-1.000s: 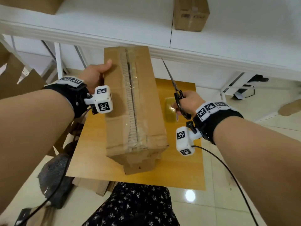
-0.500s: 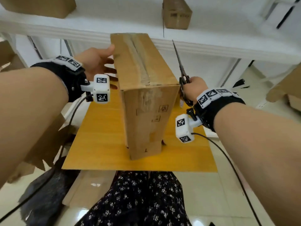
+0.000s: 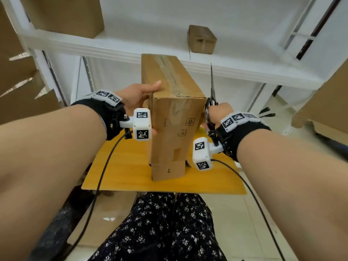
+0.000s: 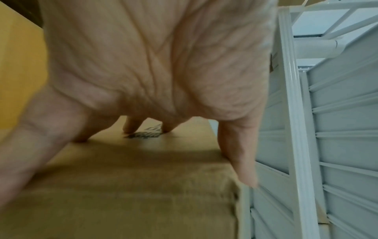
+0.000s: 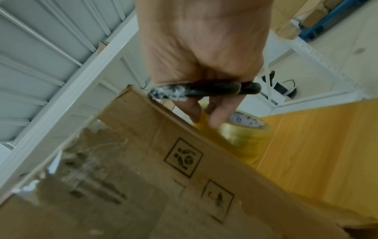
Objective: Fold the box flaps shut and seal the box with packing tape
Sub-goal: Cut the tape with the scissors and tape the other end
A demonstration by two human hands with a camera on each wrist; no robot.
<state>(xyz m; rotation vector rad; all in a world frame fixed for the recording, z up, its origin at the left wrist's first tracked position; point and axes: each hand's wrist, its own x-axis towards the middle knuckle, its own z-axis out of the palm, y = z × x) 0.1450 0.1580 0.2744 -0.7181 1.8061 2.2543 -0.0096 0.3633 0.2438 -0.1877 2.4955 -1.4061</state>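
Box [image 3: 175, 117] stands on the yellow table [image 3: 131, 166], long axis running away, left hand [image 3: 137, 97] spread flat against its near-left side, right hand [image 3: 216, 113] curled round scissors [image 3: 212, 87], tape roll [image 5: 241, 134] just below those fingertips.

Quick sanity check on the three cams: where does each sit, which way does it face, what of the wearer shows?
Head: on the head, facing forward and down at the tall brown cardboard box on the yellow wooden table; both forearms, left hand, right hand show.
Left wrist: under the left hand, facing along the fingers spread on the box.
Right wrist: under the right hand, which grips black-handled scissors; clear packing tape roll beyond.
Shared: all three see the box.
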